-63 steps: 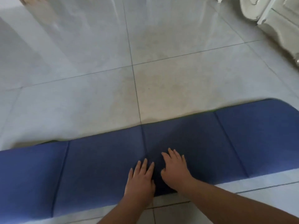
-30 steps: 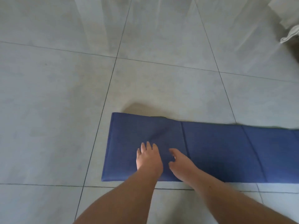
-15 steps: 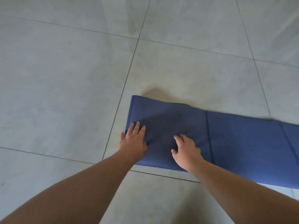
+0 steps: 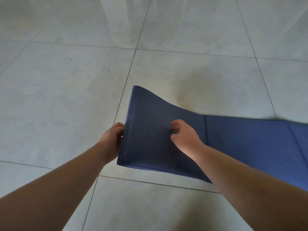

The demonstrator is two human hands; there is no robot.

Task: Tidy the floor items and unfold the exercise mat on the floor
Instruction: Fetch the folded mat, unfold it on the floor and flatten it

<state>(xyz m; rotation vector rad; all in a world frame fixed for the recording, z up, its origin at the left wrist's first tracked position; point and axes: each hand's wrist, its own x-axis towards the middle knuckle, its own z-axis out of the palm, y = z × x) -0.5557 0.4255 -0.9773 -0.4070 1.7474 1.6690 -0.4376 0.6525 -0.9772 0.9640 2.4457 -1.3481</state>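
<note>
The blue exercise mat [image 4: 241, 140] lies as a long folded strip on the tiled floor and runs off the right edge of the view. Its left end panel is raised off the floor and bowed upward. My left hand [image 4: 111, 139] grips that panel's left edge, fingers curled under it. Further right, my right hand [image 4: 183, 135] is closed on the top layer of the same panel, close to the first crease. The mat's underside and the floor beneath the raised end are hidden.
Pale grey floor tiles [image 4: 66, 100] with dark grout lines fill the view to the left, ahead and in front of the mat. A bright reflection streaks the floor at the top centre.
Both hands lay flat on the mat's left end before; now they have closed on it and raised that end off the floor. Earlier the view shifted from the mat's middle to its left end.
</note>
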